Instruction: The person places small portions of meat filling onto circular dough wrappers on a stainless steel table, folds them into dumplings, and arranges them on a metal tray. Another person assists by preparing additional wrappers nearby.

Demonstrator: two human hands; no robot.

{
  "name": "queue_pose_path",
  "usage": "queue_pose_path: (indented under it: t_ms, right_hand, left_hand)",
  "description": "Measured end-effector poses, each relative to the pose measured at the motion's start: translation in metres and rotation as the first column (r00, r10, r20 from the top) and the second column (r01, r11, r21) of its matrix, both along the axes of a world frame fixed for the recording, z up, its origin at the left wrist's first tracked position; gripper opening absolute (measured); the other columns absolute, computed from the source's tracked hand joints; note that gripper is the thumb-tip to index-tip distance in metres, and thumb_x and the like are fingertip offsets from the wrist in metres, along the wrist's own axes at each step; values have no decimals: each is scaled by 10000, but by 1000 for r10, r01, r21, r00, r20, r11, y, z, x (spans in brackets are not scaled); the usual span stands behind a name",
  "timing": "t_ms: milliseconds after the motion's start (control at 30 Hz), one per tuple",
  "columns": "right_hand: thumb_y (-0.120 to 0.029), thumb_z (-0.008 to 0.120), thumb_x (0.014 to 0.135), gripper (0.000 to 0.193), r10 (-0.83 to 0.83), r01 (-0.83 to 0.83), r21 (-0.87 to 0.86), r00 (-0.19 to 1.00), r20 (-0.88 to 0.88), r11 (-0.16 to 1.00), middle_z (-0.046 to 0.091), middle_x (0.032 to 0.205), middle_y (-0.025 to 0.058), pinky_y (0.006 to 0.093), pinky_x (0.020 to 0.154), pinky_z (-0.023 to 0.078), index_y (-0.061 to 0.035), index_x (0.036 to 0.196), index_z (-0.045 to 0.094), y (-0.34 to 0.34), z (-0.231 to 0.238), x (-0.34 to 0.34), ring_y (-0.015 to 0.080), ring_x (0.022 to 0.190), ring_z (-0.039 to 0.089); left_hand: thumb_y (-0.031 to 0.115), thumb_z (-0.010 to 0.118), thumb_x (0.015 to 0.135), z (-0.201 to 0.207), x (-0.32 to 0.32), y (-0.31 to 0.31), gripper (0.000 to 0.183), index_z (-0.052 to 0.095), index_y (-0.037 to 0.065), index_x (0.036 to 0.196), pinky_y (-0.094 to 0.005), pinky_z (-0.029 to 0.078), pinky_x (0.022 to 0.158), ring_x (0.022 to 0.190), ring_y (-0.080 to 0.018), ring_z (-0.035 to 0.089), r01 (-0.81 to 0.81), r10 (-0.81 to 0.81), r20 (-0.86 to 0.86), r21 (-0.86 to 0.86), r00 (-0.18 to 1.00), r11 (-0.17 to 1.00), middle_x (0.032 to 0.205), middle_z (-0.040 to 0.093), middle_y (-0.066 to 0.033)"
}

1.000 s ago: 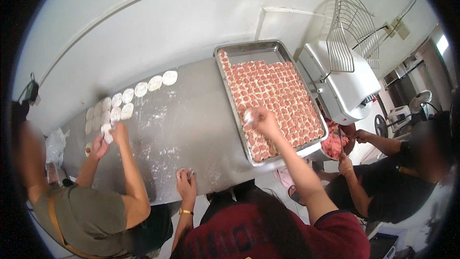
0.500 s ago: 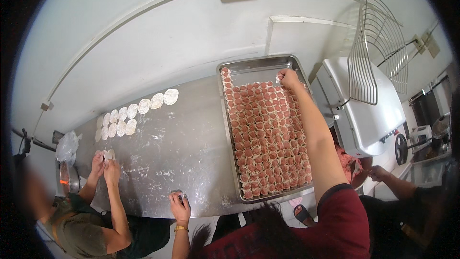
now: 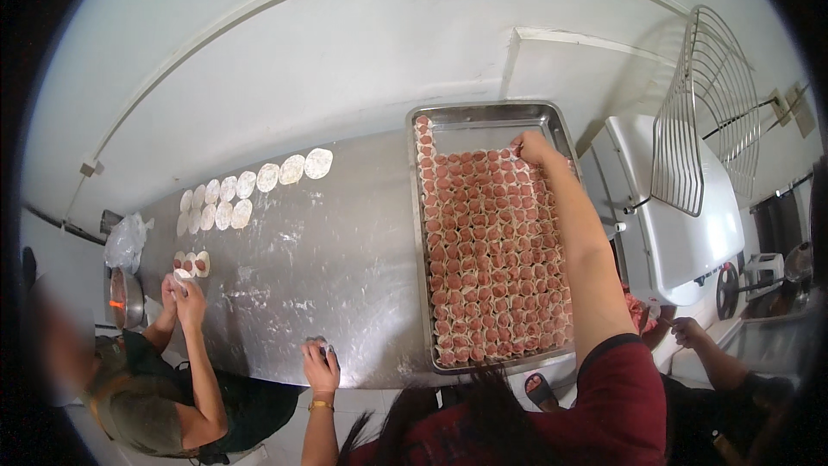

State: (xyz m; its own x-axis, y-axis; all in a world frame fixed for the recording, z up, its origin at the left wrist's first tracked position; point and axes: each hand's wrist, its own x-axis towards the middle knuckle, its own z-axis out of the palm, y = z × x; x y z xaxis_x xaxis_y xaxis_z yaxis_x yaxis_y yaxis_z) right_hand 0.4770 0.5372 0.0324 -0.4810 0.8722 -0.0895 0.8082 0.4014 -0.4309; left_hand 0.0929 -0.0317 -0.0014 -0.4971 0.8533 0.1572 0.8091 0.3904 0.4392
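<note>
At the far end of a deep metal tray, my right hand is closed in a pinch, its fingertips on an open-topped meat dumpling. A pale bit of wrapper shows at the fingers; the hand hides most of it. Close rows of dumplings with pink meat and pale wrappers fill most of the tray. My left hand, with a gold band at the wrist, is by the near edge of the metal table. Its fingers are curled around something small and dark that I cannot make out.
Round wrappers lie in two rows at the left. A co-worker's hands work beside several filled wrappers. A clear plastic bag lies near a metal bowl. A white machine with a wire guard stands right of the tray.
My right hand has come slightly nearer, down onto the edge of the dumpling rows. The view has shifted a little. The co-worker's hands moved nearer their body, uncovering filled wrappers.
</note>
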Motion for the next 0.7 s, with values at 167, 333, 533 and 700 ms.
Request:
queue_pose_path:
  t_ms: [167,333,533,700]
  right_hand:
    - [-4,596,662,352,-14,13,-17,1000,-12,1000,664,939,210,367,772,505,-51,997,693,-10,12,-3,318,875,650]
    - [-15,576,653,271,-21,19,-49,999,-48,999,659,859,231,397,728,505,-18,891,704,-8,4,2,348,806,651]
    - [-147,573,654,181,137,-140,27,987,85,990,608,709,242,459,624,455,-15,738,665,16,-20,10,363,654,603]
    - [80,468,712,505,-50,112,245,968,-246,963,573,1192,150,343,868,483,-50,1186,586,12,-8,2,298,1028,588]
  left_hand:
    - [120,552,797,3,0,1,249,496,30,1022,-449,448,746,892,-393,533,15,-15,-16,2,1000,1000,1036,484,-187]
    - [86,565,781,10,3,3,259,499,44,1027,-441,454,734,877,-385,535,33,-32,-27,35,999,999,1020,503,-182]
    - [120,585,791,6,-2,-1,262,513,73,1038,-440,466,719,826,-357,563,-33,33,53,9,998,999,1022,531,-166]
    - [164,584,812,6,-5,-4,254,514,78,1041,-440,471,726,840,-362,569,-56,57,93,-18,994,998,1037,520,-157]
